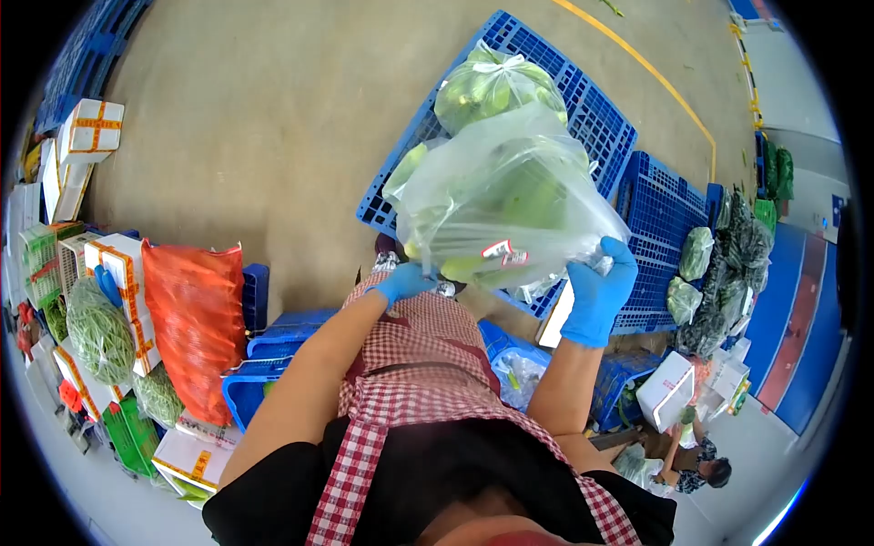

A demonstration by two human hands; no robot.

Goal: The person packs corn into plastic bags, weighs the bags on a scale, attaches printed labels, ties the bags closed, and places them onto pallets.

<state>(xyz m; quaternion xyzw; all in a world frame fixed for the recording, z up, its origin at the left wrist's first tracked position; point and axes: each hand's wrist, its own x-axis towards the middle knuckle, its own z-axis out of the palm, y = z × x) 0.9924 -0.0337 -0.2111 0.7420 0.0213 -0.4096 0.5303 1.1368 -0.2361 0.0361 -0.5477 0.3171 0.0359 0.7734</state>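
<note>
A large clear plastic bag with green vegetables inside is stretched out in front of me; their kind is hard to make out through the plastic. My left hand, in a blue glove, is closed on the bag's near left edge. At the near right corner, my right hand, also gloved in blue, pinches the plastic. A small red-and-white label sticks to the near side of the bag. Just beyond it lies a knotted bag of green vegetables on a blue plastic pallet.
A second blue pallet stands to the right, with bagged greens beyond it. On the left are a red mesh sack, white foam boxes and a blue crate. Another person is at the lower right.
</note>
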